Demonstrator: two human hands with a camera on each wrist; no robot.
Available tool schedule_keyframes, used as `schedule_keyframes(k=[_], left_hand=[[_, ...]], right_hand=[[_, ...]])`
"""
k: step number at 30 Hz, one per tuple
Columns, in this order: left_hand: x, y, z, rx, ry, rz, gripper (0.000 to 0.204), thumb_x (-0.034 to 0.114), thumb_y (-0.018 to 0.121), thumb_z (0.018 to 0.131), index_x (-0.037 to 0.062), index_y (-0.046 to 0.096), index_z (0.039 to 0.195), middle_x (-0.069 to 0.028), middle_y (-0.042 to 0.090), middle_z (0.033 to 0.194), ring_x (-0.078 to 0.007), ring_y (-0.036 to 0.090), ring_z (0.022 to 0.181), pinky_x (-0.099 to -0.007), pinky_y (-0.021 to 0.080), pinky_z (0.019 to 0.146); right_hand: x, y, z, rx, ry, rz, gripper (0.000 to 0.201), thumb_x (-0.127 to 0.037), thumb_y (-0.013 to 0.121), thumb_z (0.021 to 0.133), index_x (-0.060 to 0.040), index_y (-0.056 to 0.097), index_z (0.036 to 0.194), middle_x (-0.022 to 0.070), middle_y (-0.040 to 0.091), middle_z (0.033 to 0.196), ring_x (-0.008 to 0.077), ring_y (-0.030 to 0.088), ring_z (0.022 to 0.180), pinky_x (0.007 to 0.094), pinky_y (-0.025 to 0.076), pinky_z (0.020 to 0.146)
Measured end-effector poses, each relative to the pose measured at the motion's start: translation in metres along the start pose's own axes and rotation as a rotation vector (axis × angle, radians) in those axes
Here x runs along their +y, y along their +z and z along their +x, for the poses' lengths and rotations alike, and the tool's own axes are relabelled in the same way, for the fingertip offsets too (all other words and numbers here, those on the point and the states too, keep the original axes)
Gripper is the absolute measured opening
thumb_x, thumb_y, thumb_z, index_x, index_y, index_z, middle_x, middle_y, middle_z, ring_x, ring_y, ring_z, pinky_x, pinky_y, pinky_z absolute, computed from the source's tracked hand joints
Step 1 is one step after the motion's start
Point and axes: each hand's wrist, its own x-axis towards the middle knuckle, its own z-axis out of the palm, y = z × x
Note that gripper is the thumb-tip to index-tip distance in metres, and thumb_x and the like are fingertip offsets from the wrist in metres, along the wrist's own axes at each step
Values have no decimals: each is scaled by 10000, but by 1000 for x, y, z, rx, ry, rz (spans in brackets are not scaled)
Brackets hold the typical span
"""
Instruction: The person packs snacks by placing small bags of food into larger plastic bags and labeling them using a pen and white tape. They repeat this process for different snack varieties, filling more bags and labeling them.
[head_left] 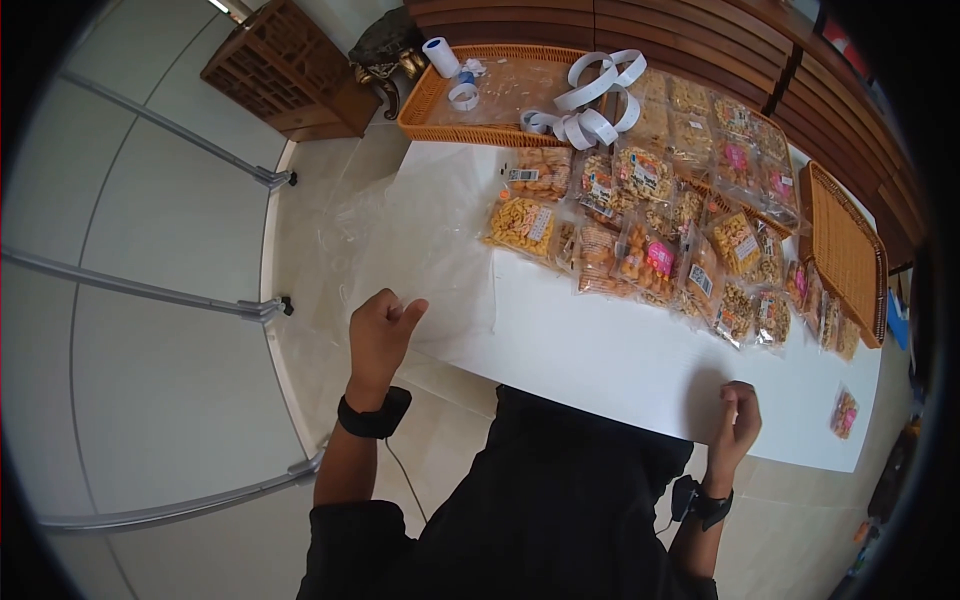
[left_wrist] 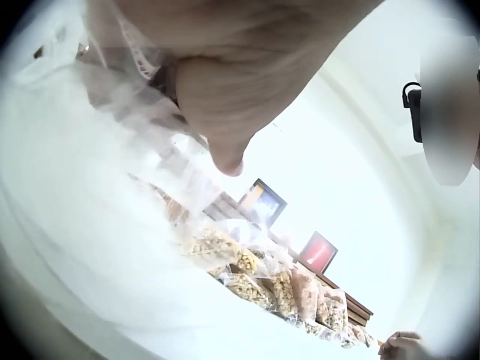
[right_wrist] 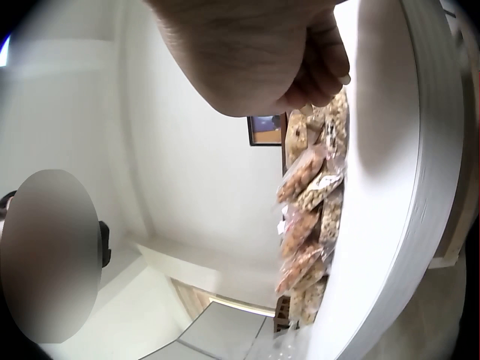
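Note:
The left hand [head_left: 382,338] is at the table's left front side, its fingers curled at a large clear plastic sheet or bag [head_left: 440,235] and its thumb held out. Folds of the clear plastic [left_wrist: 142,112] surround the fingers of the left hand [left_wrist: 232,82] in the left wrist view, which partly hides the grip. Over the front edge of the white table [head_left: 590,350], the right hand [head_left: 738,425] holds nothing, fingers loosely curled. Beyond both hands lie clear bags of snacks, among them a yellow one [head_left: 522,224]; they also show beside the right hand [right_wrist: 247,60].
A wicker tray [head_left: 425,122] at the back left bears rolls and looped white labels [head_left: 586,94]. Another wicker tray [head_left: 845,250] stands at the right. One small snack packet [head_left: 845,413] lies near the right end. Grey panels [head_left: 150,250] with metal bars stand at the left.

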Motion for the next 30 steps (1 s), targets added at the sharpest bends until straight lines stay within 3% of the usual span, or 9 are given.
schedule_keyframes(k=[3,6,9,12,16,19,23,27,30], left_hand=[[-20,18,-2,-44,121,-255,416,228,641,982,4,430,703,-101,411,596,-163,407,550,-328,355,529],[-16,15,-8,-148,45,-179,347,184,545,1034,3,480,745,-74,487,645,-122,447,601,-297,390,567],[-25,1,-7,-145,-155,-641,265,136,520,1036,2,541,809,-50,572,737,-100,497,665,-273,427,608],[-9,-31,-4,-43,-121,-666,162,72,518,1022,9,589,891,-29,609,815,-101,542,716,-259,463,654],[64,-49,-37,40,236,-236,14,24,618,920,26,617,907,-84,633,813,-176,619,714,-286,497,654],[136,-24,-79,-87,617,-92,121,47,690,807,51,635,914,-118,643,848,-254,657,721,-330,522,607],[181,6,-110,-365,867,-213,184,100,698,807,41,654,976,-113,649,1020,-251,672,752,-335,542,600],[213,-8,-97,-689,965,-340,254,95,657,854,-14,649,1083,-168,591,1254,-287,684,941,-342,585,680],[232,17,-104,-625,985,-537,251,52,714,799,-5,685,1041,-164,618,1253,-265,704,943,-343,595,698]], right_hand=[[-24,16,-5,-175,-47,38,91,-15,575,930,34,587,853,131,642,870,205,613,836,310,475,801],[-42,25,-6,-317,-73,26,69,-10,580,914,27,597,858,128,648,865,202,608,808,302,476,769],[-44,26,-4,-377,-93,14,50,6,586,903,26,607,863,133,655,868,206,620,801,302,485,751],[-45,27,-4,-398,-97,18,35,-6,599,899,25,616,896,132,659,881,209,627,804,302,491,756],[-70,37,-7,-422,-124,156,185,-116,702,857,6,627,974,141,671,923,243,635,790,335,513,750],[-97,47,-10,-773,-223,385,924,-366,842,785,19,333,1453,223,558,1343,330,605,1179,408,493,990],[-123,48,-11,-1093,-158,572,1331,-288,933,693,-87,-40,1581,239,456,1453,349,474,1349,489,390,1105],[-102,28,-13,-918,-245,776,1106,-280,905,719,-18,203,1532,236,551,1352,345,535,1295,456,417,1083],[-87,-13,-18,-918,-92,723,860,-176,852,769,28,370,1452,216,578,1327,320,558,1279,418,441,1061]])
